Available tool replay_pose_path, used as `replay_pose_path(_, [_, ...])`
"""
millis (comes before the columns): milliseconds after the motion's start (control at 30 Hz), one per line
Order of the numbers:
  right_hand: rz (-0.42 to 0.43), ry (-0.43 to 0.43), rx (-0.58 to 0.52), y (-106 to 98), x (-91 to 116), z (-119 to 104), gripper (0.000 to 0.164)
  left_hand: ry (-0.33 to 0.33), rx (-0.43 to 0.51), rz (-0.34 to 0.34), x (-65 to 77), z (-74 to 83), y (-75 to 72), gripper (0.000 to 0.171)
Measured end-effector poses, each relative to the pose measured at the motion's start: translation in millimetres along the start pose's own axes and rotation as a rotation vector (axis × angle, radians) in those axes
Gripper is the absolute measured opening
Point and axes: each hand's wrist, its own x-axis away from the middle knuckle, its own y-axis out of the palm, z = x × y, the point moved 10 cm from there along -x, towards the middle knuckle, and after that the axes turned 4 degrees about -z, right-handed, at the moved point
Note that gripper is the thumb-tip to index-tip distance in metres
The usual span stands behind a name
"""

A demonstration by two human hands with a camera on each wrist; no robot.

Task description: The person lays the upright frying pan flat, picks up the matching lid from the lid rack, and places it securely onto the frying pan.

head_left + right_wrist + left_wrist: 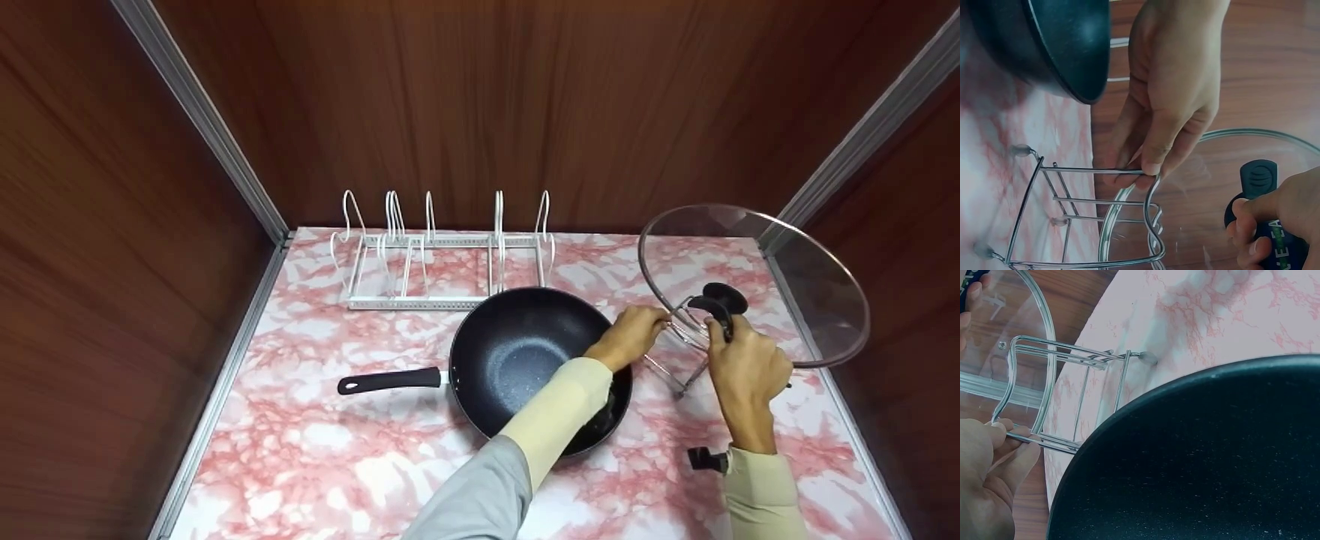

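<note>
My left hand [630,334] pinches the top wire of a shiny metal lid stand [1120,382] between thumb and fingers. With curled fingers, my right hand [746,367] grips the black handle [1258,177] of a large clear glass lid [814,289]. The lid is tilted on edge, its metal rim [1107,225] among the stand's upper wires in the right wrist view. Whether the rim bears on the wires, I cannot tell. Under my left forearm sits a black wok [506,352], its handle [390,381] pointing left.
A white wire rack [416,303] with upright hooped dividers stands at the back, just behind the wok. Brown wood-patterned panels [465,112] enclose the back and sides of the pink-and-white marbled table [315,465]. A small black object [705,459] is at the right cuff.
</note>
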Motion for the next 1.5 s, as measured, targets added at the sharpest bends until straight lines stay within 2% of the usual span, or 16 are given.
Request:
replay_pose_path(500, [0.067,-0.043,-0.007,-14.5,1.9,-12.8,0.033,0.005,0.027,-0.017,-0.6,0.8,0.7,0.023])
replay_pose_path(933, [0.118,-0.072,-0.028,-22.6,3.3,-18.8,0.031,0.01,0.01,-0.02,-0.8,0.7,1.0,0.022])
replay_pose_path(1133, [0.126,-0.074,-0.03,-25.6,3.9,-20.0,0.031,-0.002,0.019,-0.024,-0.6,-0.5,1.5,0.022])
replay_pose_path(1500, [0.131,-0.063,-0.024,-31.5,4.4,-22.4,0.032,0.017,0.029,-0.028,-0.1,0.6,1.4,0.023])
